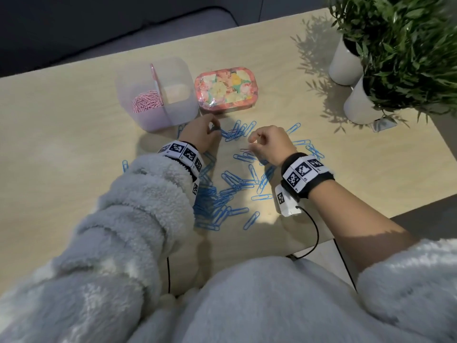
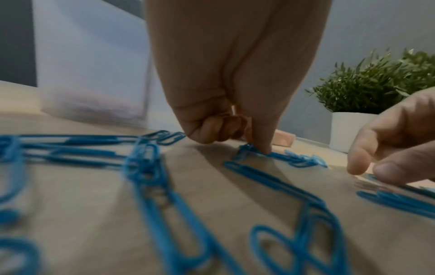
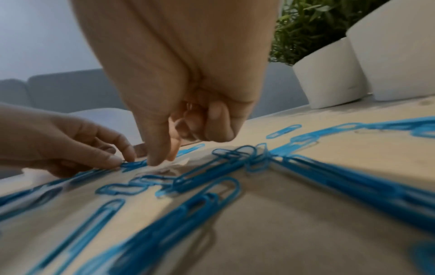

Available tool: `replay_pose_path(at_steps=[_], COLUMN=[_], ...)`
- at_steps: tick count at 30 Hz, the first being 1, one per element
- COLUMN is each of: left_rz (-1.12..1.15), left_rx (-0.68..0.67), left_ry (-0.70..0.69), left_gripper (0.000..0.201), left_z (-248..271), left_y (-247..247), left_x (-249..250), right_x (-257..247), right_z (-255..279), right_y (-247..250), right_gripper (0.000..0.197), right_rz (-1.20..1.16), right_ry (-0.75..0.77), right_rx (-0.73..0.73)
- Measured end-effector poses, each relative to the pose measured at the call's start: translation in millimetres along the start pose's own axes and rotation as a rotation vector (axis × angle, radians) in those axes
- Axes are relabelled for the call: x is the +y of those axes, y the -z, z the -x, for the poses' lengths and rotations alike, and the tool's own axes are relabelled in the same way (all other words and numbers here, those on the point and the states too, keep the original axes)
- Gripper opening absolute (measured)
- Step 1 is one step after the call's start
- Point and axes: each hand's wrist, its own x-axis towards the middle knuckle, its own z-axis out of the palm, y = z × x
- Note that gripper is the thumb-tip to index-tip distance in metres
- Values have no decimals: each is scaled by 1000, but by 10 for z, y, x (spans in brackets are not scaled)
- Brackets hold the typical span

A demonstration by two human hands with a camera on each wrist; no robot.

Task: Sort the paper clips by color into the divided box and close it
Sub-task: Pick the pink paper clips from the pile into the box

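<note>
A translucent divided box (image 1: 158, 95) stands at the back, with pink clips (image 1: 147, 101) in its left compartment and nothing in the right one. Blue paper clips (image 1: 222, 191) lie scattered over the table (image 1: 74, 134). My left hand (image 1: 202, 132) has its fingers curled, and thumb and index pinch a tangle of blue clips (image 2: 266, 153) beside the box. My right hand (image 1: 267, 142) is curled too. Its thumb and index tips (image 3: 160, 160) close on a pale pink clip (image 1: 244, 150) lying on the table. The two hands are a short gap apart.
A floral tin lid (image 1: 225, 89) lies right of the box. Two potted plants in white pots (image 1: 346, 63) stand at the back right. The table's near edge runs just behind my wrists, and cables hang from both wrist bands.
</note>
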Motion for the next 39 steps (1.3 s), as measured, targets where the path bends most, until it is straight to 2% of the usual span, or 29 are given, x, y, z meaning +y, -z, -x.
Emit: replay_pose_path(at_steps=[4,8,12,16,20,22,25,28,31,36,39], left_rz=[-111,-20,-40,-33,-103,-147,-206,-198,-98,135,168], left_rx=[-45,-4,-8,-35,-74,-99,-116,-104,-73,45,290], left_ry=[11,65,-17,-29,-24,-21,-16,-4,29,95,91], left_gripper=[17,20,23,24,20,22,26,26,23,16,13], left_z=[61,35,-51,-95,-62,-33,27,129,210,386,399], left_y=[64,45,-77,-187,-234,-228,-238,-223,-107,382,715], left_x=[-120,-38,190,266,298,295,250,206,128,-46,-143], right_x=[-82,-101,-67,-8,9,7,-34,-148,-197,-78,-164], right_z=[9,65,79,82,155,136,42,9,74,175,146], right_y=[-73,-138,-119,-32,100,113,79,10,-80,-47,81], right_gripper=[8,12,17,28,31,27,17,26,31,28,27], right_rz=[102,153,-142,-640,-745,-716,-451,-179,120,141,28], right_ry=[53,81,-8,-244,-367,-373,-148,95,187,194,161], right_rx=[-97,-150,-72,-44,21,59,135,27,-85,-96,-11])
